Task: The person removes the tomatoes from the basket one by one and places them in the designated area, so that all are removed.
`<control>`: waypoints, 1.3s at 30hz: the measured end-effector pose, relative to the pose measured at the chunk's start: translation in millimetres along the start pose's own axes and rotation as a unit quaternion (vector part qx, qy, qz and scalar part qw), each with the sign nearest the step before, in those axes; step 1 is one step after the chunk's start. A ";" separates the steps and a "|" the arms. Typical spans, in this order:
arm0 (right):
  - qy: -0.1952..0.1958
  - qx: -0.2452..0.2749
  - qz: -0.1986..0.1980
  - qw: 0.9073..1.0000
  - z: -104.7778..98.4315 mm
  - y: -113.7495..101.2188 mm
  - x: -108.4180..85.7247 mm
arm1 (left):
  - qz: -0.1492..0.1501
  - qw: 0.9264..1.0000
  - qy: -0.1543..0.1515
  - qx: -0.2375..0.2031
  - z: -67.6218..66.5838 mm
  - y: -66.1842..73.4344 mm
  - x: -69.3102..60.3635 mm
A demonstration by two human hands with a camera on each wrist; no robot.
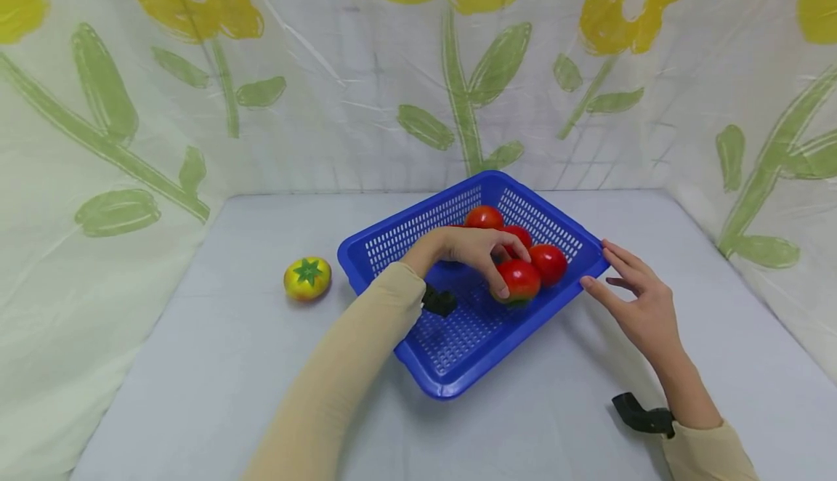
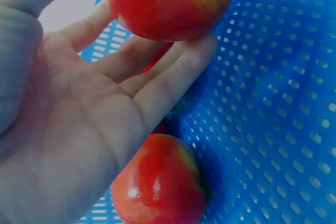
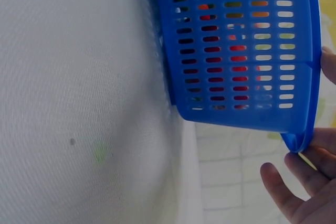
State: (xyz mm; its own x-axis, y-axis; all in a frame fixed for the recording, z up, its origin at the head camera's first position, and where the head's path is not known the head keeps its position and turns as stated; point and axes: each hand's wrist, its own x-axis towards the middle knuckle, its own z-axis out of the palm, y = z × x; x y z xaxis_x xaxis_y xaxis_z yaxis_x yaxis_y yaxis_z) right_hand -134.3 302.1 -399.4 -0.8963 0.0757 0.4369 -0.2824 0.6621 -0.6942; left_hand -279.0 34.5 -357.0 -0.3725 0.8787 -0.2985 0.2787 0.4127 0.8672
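Observation:
A blue perforated plastic basket [image 1: 445,388] stands at an angle on the table. Inside it my left hand [image 1: 472,247] holds a red tomato [image 1: 521,280] between thumb and fingers; the left wrist view shows a yellow-green patch on this tomato [image 2: 168,3]. Other red tomatoes lie close by, one at the back [image 1: 484,216] and one at the right [image 1: 550,264]. The left hand partly hides the rest. At the basket's right corner, my right hand [image 1: 644,306] grips the rim with thumb and fingertips.
A yellow tomato with a green star-shaped top [image 1: 308,279] lies on the white table [image 1: 248,365], left of the basket. Behind the table hangs a pale curtain [image 1: 314,103] printed with yellow flowers. Dark wrist mounts [image 1: 644,415] sit at both cuffs.

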 end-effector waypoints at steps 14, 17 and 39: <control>0.000 -0.003 0.003 1.000 -1.0 3.7 -0.1 | 0.005 1.000 0.016 -0.019 -2.0 3.3 1.9; 0.001 -0.004 0.003 1.000 -1.0 2.7 -0.2 | -0.002 0.999 0.024 -0.026 -1.4 3.8 1.3; 0.001 -0.007 0.001 1.000 0.1 -0.1 -0.1 | 0.001 0.998 0.056 -0.008 -1.6 2.3 -0.5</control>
State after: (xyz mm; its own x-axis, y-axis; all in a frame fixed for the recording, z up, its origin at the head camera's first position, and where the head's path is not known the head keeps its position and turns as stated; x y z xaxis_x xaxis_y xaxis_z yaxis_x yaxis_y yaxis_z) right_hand -134.2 302.0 -399.4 -0.8961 0.0781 0.4369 -0.2760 0.6729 -0.6863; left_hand -279.5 34.6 -354.1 -0.4694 0.8468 -0.2502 0.2668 0.4061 0.8740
